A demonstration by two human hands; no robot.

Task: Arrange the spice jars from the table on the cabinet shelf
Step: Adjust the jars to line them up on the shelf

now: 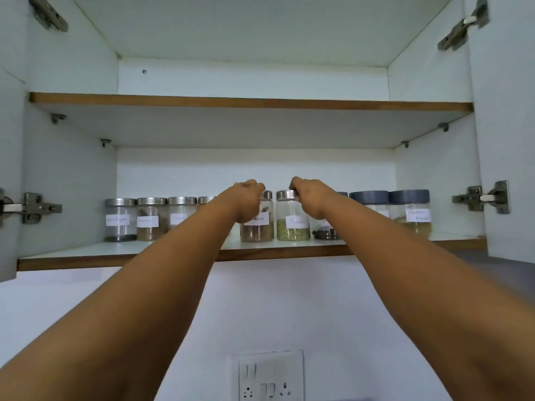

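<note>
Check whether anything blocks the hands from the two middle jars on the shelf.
Nothing visible does. The left hand is at the steel-lidded glass jar of brown spice, and the right hand grips the steel lid of the green-seed glass jar.

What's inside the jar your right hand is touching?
Greenish dried bits fill the lower part of the jar; above them it looks empty. The label hides part, and the right hand covers the lid's edge.

Both bare arms extended up and fwd, forearms converging toward centre. L hand [245,200]: wrist bent, fingers curled downward, knuckles uppermost, closed over the top of a jar [257,218]. R hand [311,197]: fingers curled, tips pinching the lid rim of the adjacent jar [292,216]. Hands level w/ each other, near but apart. Palms not visible.
</note>
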